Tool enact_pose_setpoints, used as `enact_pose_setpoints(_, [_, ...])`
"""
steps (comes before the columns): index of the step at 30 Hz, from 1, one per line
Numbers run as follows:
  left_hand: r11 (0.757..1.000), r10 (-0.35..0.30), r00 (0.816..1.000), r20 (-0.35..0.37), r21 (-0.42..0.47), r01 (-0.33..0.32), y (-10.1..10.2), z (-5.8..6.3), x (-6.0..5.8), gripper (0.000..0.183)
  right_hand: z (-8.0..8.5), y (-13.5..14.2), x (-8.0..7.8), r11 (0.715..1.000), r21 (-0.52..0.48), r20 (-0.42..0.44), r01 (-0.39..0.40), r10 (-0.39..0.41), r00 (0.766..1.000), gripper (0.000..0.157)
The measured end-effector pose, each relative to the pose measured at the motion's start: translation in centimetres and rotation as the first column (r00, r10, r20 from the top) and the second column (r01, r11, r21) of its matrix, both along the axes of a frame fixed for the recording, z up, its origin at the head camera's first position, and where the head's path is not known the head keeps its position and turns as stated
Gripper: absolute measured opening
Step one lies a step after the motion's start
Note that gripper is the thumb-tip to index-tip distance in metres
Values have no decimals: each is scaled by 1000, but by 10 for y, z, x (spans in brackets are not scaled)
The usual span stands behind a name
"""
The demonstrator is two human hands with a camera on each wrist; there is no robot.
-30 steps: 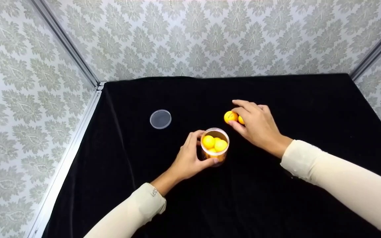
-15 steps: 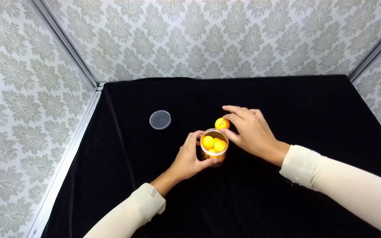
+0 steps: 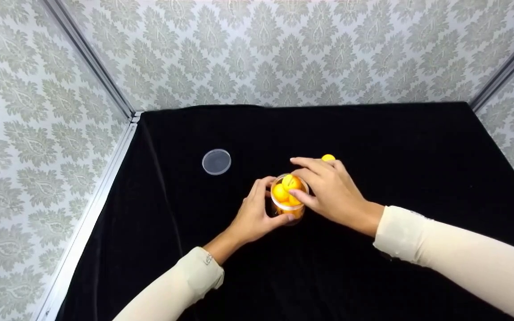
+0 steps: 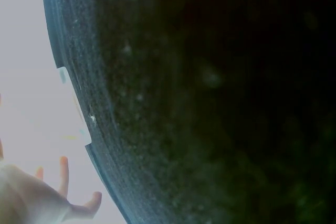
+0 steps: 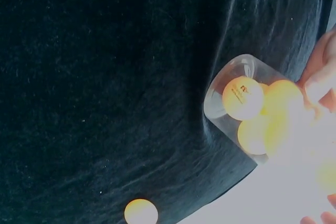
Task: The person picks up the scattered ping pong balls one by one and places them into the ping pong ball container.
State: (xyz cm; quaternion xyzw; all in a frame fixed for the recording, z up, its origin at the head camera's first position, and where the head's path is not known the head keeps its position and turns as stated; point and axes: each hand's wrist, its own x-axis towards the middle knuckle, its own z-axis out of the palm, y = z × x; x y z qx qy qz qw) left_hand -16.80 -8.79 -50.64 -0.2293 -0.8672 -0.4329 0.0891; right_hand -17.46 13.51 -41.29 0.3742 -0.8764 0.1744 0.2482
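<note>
My left hand [image 3: 254,211] grips a clear plastic jar [image 3: 297,215] from its left side, thumb along the front. Inside are several orange ping-pong balls [image 3: 280,192], also seen through the jar wall [image 5: 215,100] in the right wrist view. At the jar's mouth my right hand [image 3: 335,189] pinches another ping-pong ball [image 3: 291,182] between thumb and fingers, over the balls inside. One loose ping-pong ball [image 3: 328,157] lies on the cloth behind the right hand, partly hidden; that ball [image 5: 140,212] sits at the bottom of the right wrist view.
A round clear lid [image 3: 216,162] lies flat on the black cloth [image 3: 185,133], left of and behind the jar. Patterned wall panels [image 3: 261,53] with metal frame edges stand behind and at the sides. Dark cloth [image 4: 210,98] fills most of the left wrist view.
The right hand has taken one ping-pong ball from beside the other and carried it left and nearer to the jar's mouth. The left hand and jar have stayed in place.
</note>
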Motion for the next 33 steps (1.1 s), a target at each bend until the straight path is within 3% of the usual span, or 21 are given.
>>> enact_pose_setpoints(9, [1000, -7, 1000, 9, 12, 7, 0, 0, 0, 89, -8, -3, 2, 1000, 3, 10, -24, 24, 1000, 38])
enact_pose_setpoints(24, [1000, -6, 1000, -22, 11, 7, 0, 0, 1, 90, -7, -3, 2, 1000, 14, 42, -18, 18, 999, 34])
enact_pose_setpoints(33, [1000, -12, 1000, -1, 14, 12, -1, 0, 1, 90, -7, -1, 0, 1000, 4, 43, -3, 3, 999, 32])
